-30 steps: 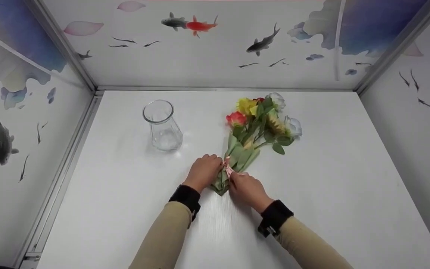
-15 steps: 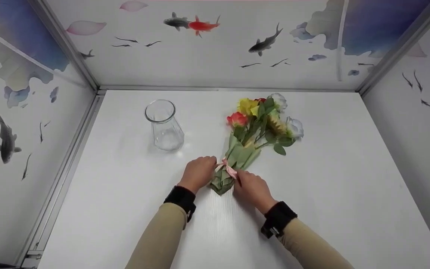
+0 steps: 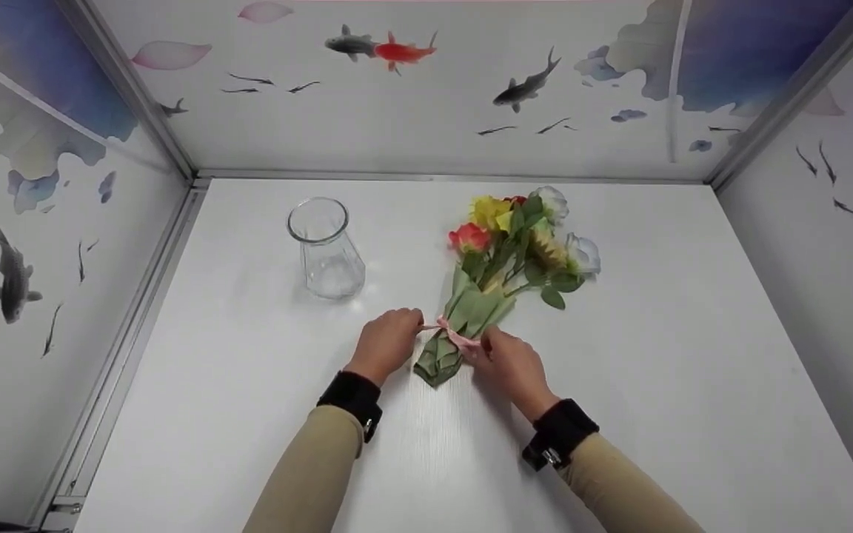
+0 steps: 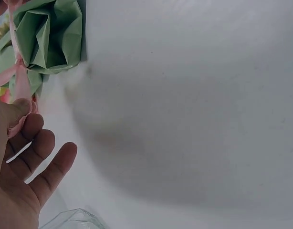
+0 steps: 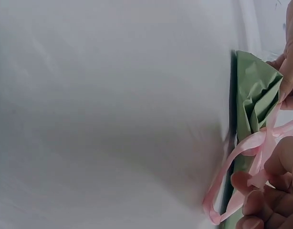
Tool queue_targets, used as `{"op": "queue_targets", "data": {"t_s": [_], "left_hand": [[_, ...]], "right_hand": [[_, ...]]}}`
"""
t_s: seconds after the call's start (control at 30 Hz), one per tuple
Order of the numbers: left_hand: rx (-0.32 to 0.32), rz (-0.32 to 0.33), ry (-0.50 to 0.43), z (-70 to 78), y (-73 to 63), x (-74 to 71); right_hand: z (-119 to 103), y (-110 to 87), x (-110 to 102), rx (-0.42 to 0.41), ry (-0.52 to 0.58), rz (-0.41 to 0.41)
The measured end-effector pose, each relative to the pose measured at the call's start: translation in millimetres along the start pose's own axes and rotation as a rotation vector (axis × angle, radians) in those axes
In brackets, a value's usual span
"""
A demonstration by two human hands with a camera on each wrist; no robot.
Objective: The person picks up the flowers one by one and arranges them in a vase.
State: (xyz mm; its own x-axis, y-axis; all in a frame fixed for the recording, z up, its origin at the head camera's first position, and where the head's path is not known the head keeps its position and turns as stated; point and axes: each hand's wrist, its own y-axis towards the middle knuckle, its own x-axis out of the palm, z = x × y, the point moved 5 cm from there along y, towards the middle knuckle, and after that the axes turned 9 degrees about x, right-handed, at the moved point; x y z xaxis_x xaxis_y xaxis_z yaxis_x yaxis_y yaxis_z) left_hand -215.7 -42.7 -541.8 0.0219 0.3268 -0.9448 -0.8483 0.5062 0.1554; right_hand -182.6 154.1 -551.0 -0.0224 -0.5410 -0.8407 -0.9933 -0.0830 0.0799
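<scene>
A bouquet of artificial-looking flowers (image 3: 500, 222) in green wrapping paper (image 3: 474, 307) lies on the white table, blooms toward the back. Around the wrap's narrow part runs a pink ribbon (image 3: 456, 337), crossed or knotted at the front. My left hand (image 3: 388, 340) pinches one ribbon end between thumb and forefinger, its other fingers spread in the left wrist view. On the other side my right hand (image 3: 517, 368) pinches another part of the ribbon, and a loose pink loop (image 5: 223, 186) hangs beside it in the right wrist view.
A clear glass vase (image 3: 330, 259) stands upright left of the bouquet, behind my left hand. White walls (image 3: 426, 133) printed with fish and petals enclose the table (image 3: 656, 355) at the back and sides.
Both hands have moved apart, the left to the left and the right to the right. The pink ribbon between them is drawn out across the wrap. The bouquet has stayed in place.
</scene>
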Motion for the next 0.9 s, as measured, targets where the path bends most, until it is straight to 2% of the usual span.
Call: {"op": "queue_targets", "data": {"t_s": [0.37, 0.57, 0.9], "left_hand": [[-0.041, -0.012, -0.031, -5.3, -2.9, -2.9], [-0.033, 0.0, -0.024, -5.3, -5.3, -5.4], [-0.037, 0.007, -0.018, -8.2, -7.8, -4.1]], "right_hand": [[0.6, 1.6, -1.5, -0.039, 0.06, -0.032], [-0.2, -0.3, -3.6, -0.101, 0.049, 0.033], [0.4, -1.4, -6.1, -0.129, 0.055, 0.086]]}}
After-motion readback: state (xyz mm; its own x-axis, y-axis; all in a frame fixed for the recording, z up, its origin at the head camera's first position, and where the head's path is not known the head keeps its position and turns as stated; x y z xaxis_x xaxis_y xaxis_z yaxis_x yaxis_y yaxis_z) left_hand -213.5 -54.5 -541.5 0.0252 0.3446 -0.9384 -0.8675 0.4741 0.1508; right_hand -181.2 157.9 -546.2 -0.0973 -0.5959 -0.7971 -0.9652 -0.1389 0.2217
